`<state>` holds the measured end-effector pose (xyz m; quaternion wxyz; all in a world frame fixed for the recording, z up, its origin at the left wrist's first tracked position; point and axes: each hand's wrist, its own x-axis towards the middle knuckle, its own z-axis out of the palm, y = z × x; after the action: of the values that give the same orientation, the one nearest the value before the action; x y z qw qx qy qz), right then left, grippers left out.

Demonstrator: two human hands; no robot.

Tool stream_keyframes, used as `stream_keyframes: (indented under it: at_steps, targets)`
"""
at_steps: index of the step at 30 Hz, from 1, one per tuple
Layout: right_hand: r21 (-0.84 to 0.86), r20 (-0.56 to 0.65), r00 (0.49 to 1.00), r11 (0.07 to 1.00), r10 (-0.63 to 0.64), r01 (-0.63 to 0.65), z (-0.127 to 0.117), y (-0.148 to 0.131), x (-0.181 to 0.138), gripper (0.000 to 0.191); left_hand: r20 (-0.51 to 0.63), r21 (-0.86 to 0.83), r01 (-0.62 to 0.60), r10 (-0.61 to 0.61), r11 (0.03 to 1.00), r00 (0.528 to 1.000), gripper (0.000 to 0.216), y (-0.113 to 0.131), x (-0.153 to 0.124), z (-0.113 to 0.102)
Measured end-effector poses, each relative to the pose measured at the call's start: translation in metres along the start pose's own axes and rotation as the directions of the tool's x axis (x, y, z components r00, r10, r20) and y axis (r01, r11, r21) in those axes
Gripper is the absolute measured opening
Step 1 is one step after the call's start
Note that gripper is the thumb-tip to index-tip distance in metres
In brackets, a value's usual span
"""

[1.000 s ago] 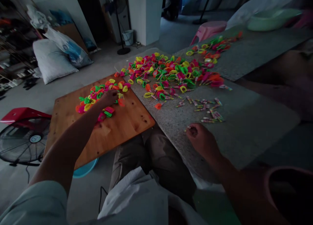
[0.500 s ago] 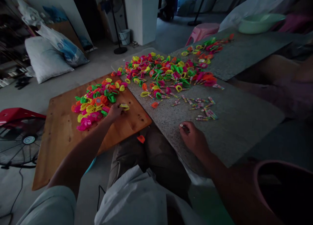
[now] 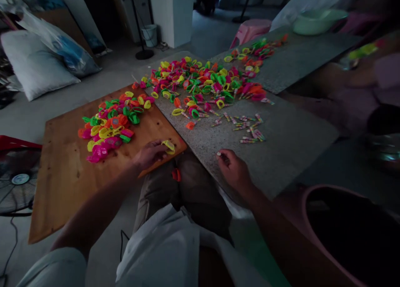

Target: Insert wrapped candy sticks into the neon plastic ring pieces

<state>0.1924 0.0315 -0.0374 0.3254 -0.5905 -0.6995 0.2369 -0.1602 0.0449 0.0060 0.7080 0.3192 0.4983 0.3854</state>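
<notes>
My left hand [image 3: 150, 154] is closed on a yellow plastic toy watch [image 3: 169, 147] and hovers over the near right corner of the wooden board [image 3: 62, 187]. Left of it on the board lies a heap of toy watches [image 3: 114, 122] in pink, green, orange and yellow. My right hand [image 3: 233, 170] is above the near edge of the grey table [image 3: 290, 149], fingers curled, with a small white bit [image 3: 218, 153] showing at the fingertips. Beyond it lie several small printed wrapped tubes [image 3: 250, 126]. An orange-red piece [image 3: 176, 174] rests on my lap.
A larger pile of toy watches [image 3: 200, 78], some with tubes attached, covers the far part of the table. Another person's arm [image 3: 353, 76] is at the right. A pink tub [image 3: 308, 212] stands at my right, a floor fan [image 3: 20, 179] at the left.
My left hand has moved right and nearer me, carrying the yellow toy watch away from the heap. My right hand stays curled at the table edge. The view has shifted slightly.
</notes>
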Motion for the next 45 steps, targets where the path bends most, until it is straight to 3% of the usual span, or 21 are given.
stream_keyframes:
  at_steps: [5, 9, 13, 18, 23, 26, 32, 37, 45]
  targets:
    - [0.08, 0.057, 0.993, 0.991, -0.108, 0.103, 0.001, -0.02, -0.007, 0.026, 0.225, -0.09, 0.11, -0.087, 0.99, 0.97, 0.04, -0.024, -0.007, 0.04]
    - [0.119, 0.07, 0.989, 0.986, -0.128, 0.119, 0.001, -0.023, -0.011, 0.026, 0.301, -0.207, 0.153, -0.086, 0.966, 0.95, 0.039, -0.048, 0.0, 0.07]
    - [0.082, 0.069, 0.992, 0.992, -0.105, 0.1, 0.001, -0.015, -0.015, 0.026, 0.213, -0.372, 0.223, -0.151, 0.901, 0.965, 0.026, -0.072, 0.013, 0.101]
    - [-0.142, 0.054, 0.991, 0.981, -0.126, 0.132, 0.001, 0.002, -0.017, 0.019, 0.026, -0.491, 0.226, -0.245, 0.841, 0.969, 0.02, -0.086, 0.025, 0.125]
    - [-0.23, 0.15, 0.959, 0.935, -0.24, 0.27, -0.002, 0.01, -0.013, 0.015, -0.082, -0.405, 0.208, -0.262, 0.891, 0.962, 0.018, -0.086, 0.022, 0.124]
    - [-0.174, 0.221, 0.929, 0.925, -0.296, 0.336, -0.005, 0.012, -0.005, 0.017, -0.148, -0.277, 0.207, -0.255, 0.938, 0.956, 0.018, -0.086, 0.021, 0.12]
    - [-0.031, 0.297, 0.881, 0.919, -0.368, 0.394, -0.011, 0.019, 0.015, 0.021, -0.136, -0.062, 0.18, -0.187, 0.982, 0.973, 0.03, -0.082, 0.032, 0.106]
    - [-0.014, 0.291, 0.884, 0.922, -0.366, 0.386, -0.009, 0.019, 0.014, 0.022, -0.033, -0.052, 0.178, -0.18, 0.983, 0.983, 0.031, -0.079, 0.033, 0.095]
    - [0.097, 0.162, 0.958, 0.97, -0.236, 0.222, -0.003, 0.006, -0.001, 0.021, 0.168, -0.149, 0.143, -0.118, 0.978, 0.979, 0.039, -0.078, 0.021, 0.096]
